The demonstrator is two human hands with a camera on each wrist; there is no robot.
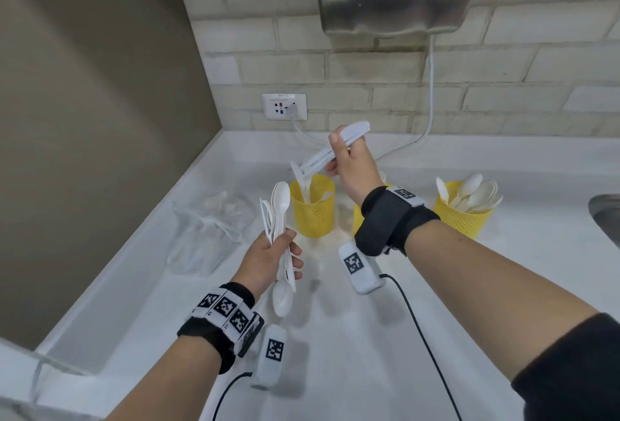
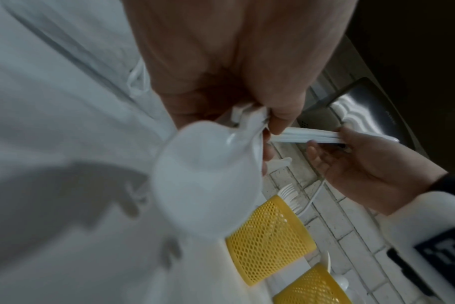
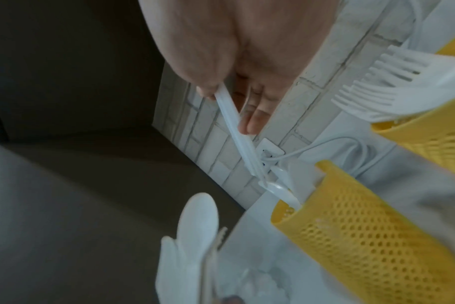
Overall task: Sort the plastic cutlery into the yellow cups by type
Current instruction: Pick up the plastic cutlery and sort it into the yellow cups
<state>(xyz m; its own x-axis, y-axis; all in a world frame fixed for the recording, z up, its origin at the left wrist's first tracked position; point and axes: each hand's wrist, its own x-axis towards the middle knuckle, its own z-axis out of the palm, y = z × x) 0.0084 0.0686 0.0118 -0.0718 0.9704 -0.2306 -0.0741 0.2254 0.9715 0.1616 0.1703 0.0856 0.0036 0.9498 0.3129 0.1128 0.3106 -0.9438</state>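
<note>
the left hand [image 1: 268, 261] is raised in front of the near-left yellow perforated plastic cup [image 1: 312, 207], fingers curled round a bunch of white plastic cutlery [image 1: 280, 219]. the right hand [image 1: 352, 168] is above and just right of that cup, thumb and fingers pinching several white plastic utensil handles [image 1: 330, 152], their lower ends angled towards its rim.

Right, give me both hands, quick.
Left hand: grips a bunch of cutlery, spoons among it.
Right hand: pinches a few white handles over the left cup.
</note>
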